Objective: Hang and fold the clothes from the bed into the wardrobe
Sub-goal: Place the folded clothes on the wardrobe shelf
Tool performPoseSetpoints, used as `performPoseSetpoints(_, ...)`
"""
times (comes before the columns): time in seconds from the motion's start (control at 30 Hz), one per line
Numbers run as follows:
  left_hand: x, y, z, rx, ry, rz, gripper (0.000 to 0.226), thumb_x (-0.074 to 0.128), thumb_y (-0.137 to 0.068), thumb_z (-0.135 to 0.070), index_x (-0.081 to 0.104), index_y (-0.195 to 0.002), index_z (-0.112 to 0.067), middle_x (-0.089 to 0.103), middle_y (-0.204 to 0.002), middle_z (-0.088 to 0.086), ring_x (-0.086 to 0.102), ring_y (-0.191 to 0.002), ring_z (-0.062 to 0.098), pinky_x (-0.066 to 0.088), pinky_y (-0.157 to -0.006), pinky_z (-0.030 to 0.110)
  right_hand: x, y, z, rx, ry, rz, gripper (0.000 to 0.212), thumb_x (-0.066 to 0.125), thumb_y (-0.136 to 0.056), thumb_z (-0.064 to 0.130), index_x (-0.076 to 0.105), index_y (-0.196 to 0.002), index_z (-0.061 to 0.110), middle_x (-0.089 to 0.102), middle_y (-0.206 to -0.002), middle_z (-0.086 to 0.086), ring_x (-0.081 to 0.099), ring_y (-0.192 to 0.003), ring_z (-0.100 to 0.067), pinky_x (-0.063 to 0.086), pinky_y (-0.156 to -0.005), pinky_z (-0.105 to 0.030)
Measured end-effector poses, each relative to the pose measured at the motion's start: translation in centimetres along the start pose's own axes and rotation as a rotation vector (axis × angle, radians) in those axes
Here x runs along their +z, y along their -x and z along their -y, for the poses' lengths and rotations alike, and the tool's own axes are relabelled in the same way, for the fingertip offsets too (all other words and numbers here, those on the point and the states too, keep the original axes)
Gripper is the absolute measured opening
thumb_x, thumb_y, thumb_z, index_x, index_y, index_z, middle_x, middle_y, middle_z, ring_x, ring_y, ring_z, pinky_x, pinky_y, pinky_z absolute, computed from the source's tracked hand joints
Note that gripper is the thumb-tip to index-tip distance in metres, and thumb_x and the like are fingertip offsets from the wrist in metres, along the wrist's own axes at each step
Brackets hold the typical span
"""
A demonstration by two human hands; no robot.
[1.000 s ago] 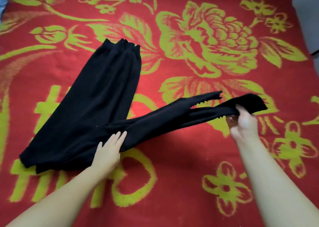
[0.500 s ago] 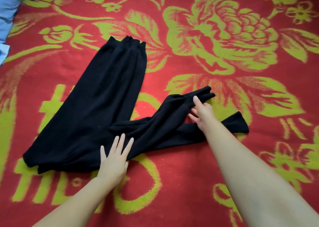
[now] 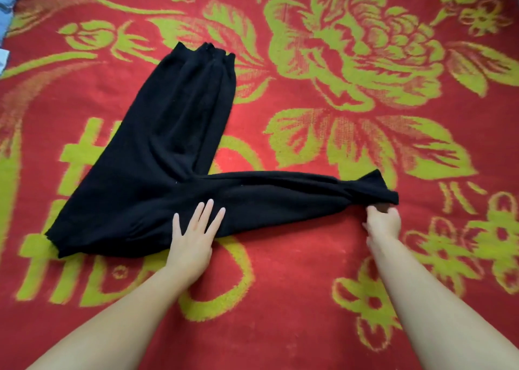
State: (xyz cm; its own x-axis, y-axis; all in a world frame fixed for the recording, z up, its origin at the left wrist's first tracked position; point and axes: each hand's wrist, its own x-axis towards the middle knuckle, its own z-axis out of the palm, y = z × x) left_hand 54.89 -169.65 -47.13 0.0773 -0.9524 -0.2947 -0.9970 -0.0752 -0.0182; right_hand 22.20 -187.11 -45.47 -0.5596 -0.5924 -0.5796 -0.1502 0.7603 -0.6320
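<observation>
A left hand (image 3: pixel 193 237), fingers straight and spread, presses flat on soft black knit trousers (image 3: pixel 157 173) lying left of centre frame on a red bedspread with green flowers (image 3: pixel 309 257). The right hand (image 3: pixel 383 223) pinches the leg cuff at right. Best kept taut and pinned before folding. Half a second earlier, that leg lay bunched; now it stretches straight.
</observation>
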Motion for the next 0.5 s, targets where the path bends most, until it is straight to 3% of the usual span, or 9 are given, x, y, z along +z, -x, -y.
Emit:
performPoseSetpoints(0.07, 0.2, -0.2, 0.3, -0.011, -0.012, -0.042, 0.11, 0.077, -0.052, 0.002, 0.026, -0.147, -0.02, 0.034, -0.152, 0.01, 0.028, -0.14, 0.022, 0.029, -0.104, 0.059, 0.7, -0.1, 0.4, -0.003, -0.055, -0.058, 0.06, 0.068, -0.074, 0.039, 0.047, -0.125, 0.014, 0.055, -0.116, -0.012, 0.061, -0.094, -0.031, 0.052, -0.087, -0.045)
performPoseSetpoints(0.1, 0.3, -0.2, 0.5, -0.015, -0.017, -0.055, 0.112, 0.074, -0.053, 0.007, 0.022, -0.148, -0.02, 0.032, -0.153, 0.009, 0.027, -0.141, 0.021, 0.029, -0.106, 0.056, 1.1, 0.6, 1.0, 0.04, -0.146, -0.037, 0.062, 0.07, -0.08, 0.033, 0.042, -0.131, 0.011, 0.051, -0.116, -0.009, 0.058, -0.096, -0.027, 0.051, -0.086, -0.043)
performPoseSetpoints(0.17, 0.3, -0.1, 1.1, -0.022, -0.028, -0.057, 0.114, 0.069, -0.052, 0.014, 0.021, -0.15, -0.018, 0.032, -0.153, 0.009, 0.032, -0.14, 0.021, 0.031, -0.107, 0.051, 2.0, 1.2, 1.8, 0.193, -0.289, 0.125, 0.043, 0.065, -0.09, 0.024, 0.047, -0.126, 0.011, 0.056, -0.114, -0.007, 0.059, -0.091, -0.021, 0.049, -0.082, -0.04)
performPoseSetpoints(0.27, -0.1, -0.3, 1.7, -0.006, 0.044, -0.065, 0.102, 0.07, -0.048, 0.019, 0.044, -0.141, -0.012, 0.045, -0.145, 0.012, 0.048, -0.13, 0.025, 0.044, -0.1, 0.047, 3.0, 2.3, 3.5, 0.283, -0.22, 0.308, 0.023, 0.062, -0.092, 0.022, 0.052, -0.112, 0.018, 0.06, -0.103, -0.002, 0.06, -0.086, -0.018, 0.046, -0.082, -0.036)
performPoseSetpoints(0.37, -1.1, -0.7, 2.2, 0.027, 0.153, -0.056, 0.101, 0.076, -0.036, 0.019, 0.057, -0.131, -0.007, 0.057, -0.133, 0.014, 0.06, -0.118, 0.026, 0.052, -0.089, 0.042, 4.8, 3.1, 6.4, 0.149, -0.264, 0.256, 0.026, 0.061, -0.09, 0.015, 0.051, -0.114, 0.01, 0.061, -0.098, -0.006, 0.061, -0.082, -0.02, 0.05, -0.073, -0.036)
performPoseSetpoints(0.43, -1.7, -0.4, 2.8, 0.05, 0.264, -0.028, 0.099, 0.071, -0.049, 0.02, 0.043, -0.141, -0.006, 0.042, -0.147, 0.012, 0.046, -0.132, 0.023, 0.039, -0.106, 0.037, 6.8, 4.9, 9.5, -0.115, -0.252, 0.127, 0.027, 0.061, -0.085, 0.017, 0.052, -0.11, 0.01, 0.062, -0.107, -0.009, 0.062, -0.091, -0.024, 0.054, -0.08, -0.041)
performPoseSetpoints(0.5, -1.6, 0.4, 3.4, 0.112, 0.355, -0.004, 0.091, 0.048, -0.075, 0.018, 0.009, -0.152, -0.012, 0.001, -0.158, -0.001, 0.007, -0.147, 0.015, 0.003, -0.117, 0.026, 9.3, 7.8, 13.1, -0.369, -0.209, 0.085, 0.029, 0.06, -0.079, 0.021, 0.055, -0.106, 0.014, 0.063, -0.109, -0.007, 0.062, -0.095, -0.022, 0.052, -0.091, -0.041)
